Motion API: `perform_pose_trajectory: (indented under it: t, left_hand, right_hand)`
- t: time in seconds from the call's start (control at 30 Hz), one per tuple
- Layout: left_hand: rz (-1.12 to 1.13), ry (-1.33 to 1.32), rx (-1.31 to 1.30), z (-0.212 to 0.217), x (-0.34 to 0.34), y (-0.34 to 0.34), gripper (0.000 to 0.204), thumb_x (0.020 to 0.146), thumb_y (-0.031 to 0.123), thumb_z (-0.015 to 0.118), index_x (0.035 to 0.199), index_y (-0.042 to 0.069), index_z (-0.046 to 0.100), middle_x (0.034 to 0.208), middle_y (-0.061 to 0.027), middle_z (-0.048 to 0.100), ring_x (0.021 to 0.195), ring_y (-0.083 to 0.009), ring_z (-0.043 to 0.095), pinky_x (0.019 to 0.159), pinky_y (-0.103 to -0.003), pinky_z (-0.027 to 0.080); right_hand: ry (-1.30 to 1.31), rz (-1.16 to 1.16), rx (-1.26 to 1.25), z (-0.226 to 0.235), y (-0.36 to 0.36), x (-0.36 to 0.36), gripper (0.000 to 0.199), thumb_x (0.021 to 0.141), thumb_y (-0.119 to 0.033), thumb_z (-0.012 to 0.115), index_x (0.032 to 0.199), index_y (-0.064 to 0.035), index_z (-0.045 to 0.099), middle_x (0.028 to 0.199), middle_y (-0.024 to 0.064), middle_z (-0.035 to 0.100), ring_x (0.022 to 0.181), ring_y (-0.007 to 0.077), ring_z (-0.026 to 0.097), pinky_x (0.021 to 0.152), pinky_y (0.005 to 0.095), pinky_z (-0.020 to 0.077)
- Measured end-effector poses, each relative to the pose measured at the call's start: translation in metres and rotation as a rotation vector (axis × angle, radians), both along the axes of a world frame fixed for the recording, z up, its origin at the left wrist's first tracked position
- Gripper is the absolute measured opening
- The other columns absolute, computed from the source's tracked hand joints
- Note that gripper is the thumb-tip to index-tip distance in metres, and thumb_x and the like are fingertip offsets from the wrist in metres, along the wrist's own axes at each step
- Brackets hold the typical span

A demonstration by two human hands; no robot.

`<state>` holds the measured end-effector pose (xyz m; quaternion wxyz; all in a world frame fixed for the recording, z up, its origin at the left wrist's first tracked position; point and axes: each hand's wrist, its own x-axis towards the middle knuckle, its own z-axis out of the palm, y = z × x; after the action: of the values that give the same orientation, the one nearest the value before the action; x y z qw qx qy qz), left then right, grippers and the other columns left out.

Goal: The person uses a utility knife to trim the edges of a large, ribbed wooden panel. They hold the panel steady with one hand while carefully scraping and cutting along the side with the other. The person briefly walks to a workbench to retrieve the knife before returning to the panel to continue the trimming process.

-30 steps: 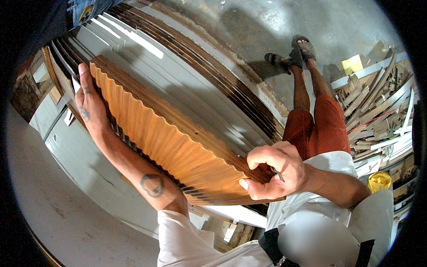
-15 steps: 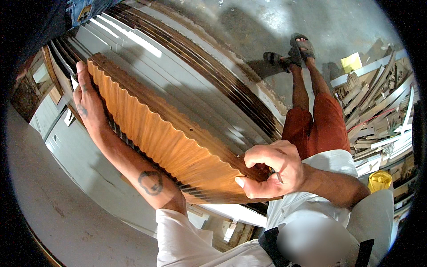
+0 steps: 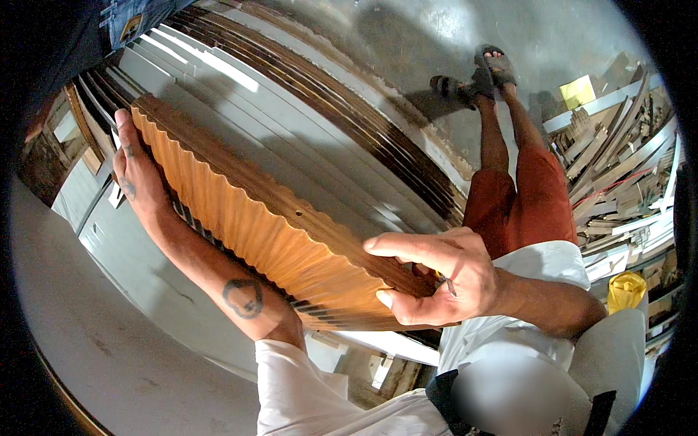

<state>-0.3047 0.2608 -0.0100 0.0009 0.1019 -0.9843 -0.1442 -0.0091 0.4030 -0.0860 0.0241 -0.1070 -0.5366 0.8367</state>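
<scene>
A brown wooden panel (image 3: 240, 225) with a rippled, fluted face and a wavy edge lies slanted across the middle. A small dark hole shows near that edge. My left hand (image 3: 142, 174) grips its far left end, one digit along the edge and the other fingers hidden behind the panel; my forearm runs along its lower side. At the near right end is my right hand (image 3: 454, 280). Its thumb touches the panel's rippled edge and its index finger points out over the wood. The other fingers curl round a thin, dark-tipped, pencil-like stick (image 3: 450, 288), mostly hidden.
Stacked grey-white boards (image 3: 240, 116) with dark edges lie beneath and beyond the panel. Wood offcuts (image 3: 611, 167) are heaped at right, near a yellow bag (image 3: 625, 292). Another person's jeans (image 3: 138, 18) show at top left. My sandalled feet (image 3: 494, 73) stand on concrete.
My right index finger has gone from bent to stretched out over the panel. The panel's far left end, with my left hand, has shifted slightly left and down.
</scene>
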Motion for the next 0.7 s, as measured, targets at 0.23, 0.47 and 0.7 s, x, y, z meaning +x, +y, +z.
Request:
perform_pose_trajectory:
  t: [0.23, 0.47, 0.7]
  left_hand:
    - [-0.108, 0.026, 0.009, -0.005, -0.004, -0.007, 0.086, 0.083, 0.071, 0.06, 0.115, -0.009, 0.061, 0.104, -0.0156, 0.065, 0.091, -0.0229, 0.06, 0.085, -0.036, 0.047]
    - [-0.086, 0.034, 0.219, -0.001, -0.009, -0.013, 0.068, 0.092, 0.056, 0.059, 0.122, -0.005, 0.063, 0.113, -0.0107, 0.066, 0.097, -0.0187, 0.061, 0.085, -0.031, 0.048]
    - [-0.073, -0.062, 0.201, -0.005, -0.016, -0.013, 0.069, 0.093, 0.056, 0.057, 0.127, -0.004, 0.061, 0.118, -0.0112, 0.065, 0.103, -0.0215, 0.06, 0.091, -0.033, 0.046]
  right_hand:
    - [-0.172, 0.284, -0.337, -0.025, 0.025, 0.031, 0.013, 0.093, -0.014, 0.065, 0.087, -0.0021, 0.066, 0.066, 0.0023, 0.06, 0.05, 0.0054, 0.051, 0.047, 0.0226, 0.0393]
    - [-0.502, 0.633, -0.787, -0.021, 0.04, 0.078, 0.038, 0.098, -0.035, 0.059, 0.108, 0.0011, 0.063, 0.056, -0.0031, 0.051, 0.043, 0.0042, 0.047, 0.04, 0.0227, 0.0349]
    - [-0.657, 0.8, -1.069, -0.009, 0.037, 0.077, 0.045, 0.101, -0.042, 0.05, 0.118, -0.0002, 0.054, 0.069, 0.0072, 0.065, 0.042, 0.0041, 0.044, 0.039, 0.0208, 0.0325]
